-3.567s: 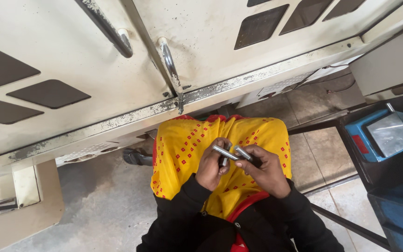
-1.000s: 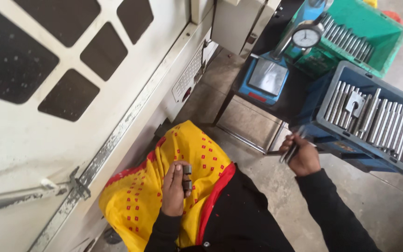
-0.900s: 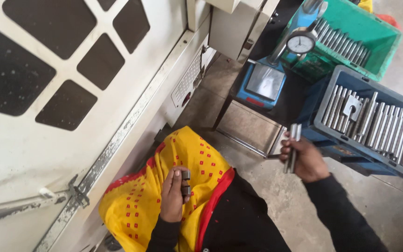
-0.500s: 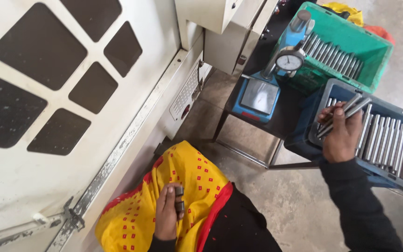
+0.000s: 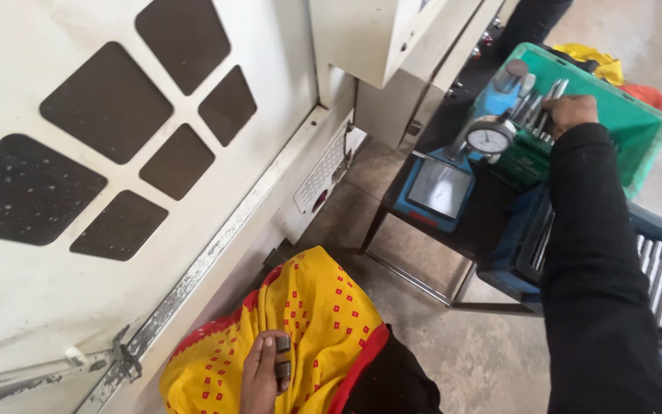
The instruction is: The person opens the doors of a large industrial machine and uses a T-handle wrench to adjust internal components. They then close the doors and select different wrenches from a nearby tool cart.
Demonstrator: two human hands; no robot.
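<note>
A cream machine door [image 5: 193, 153] with dark window panes fills the left. Right of it a dark stand carries a blue gauge base [image 5: 442, 188] with a round dial [image 5: 489, 138], a green crate [image 5: 622, 115] and, lower right, a blue crate [image 5: 653, 268] of steel pins. The right hand [image 5: 572, 111] reaches into the green crate, fingers closed around steel pins [image 5: 549, 96]. The left hand [image 5: 263, 372] rests on yellow cloth [image 5: 316, 322] in the lap, gripping a short dark pin [image 5: 283, 356].

Even, soft daylight fills the scene, with no hard shadows. The pale machine panel [image 5: 216, 192] reads bright (nearly washed out at top). Straight edges bow outward; focus stays reasonably sharp throughout.
</note>
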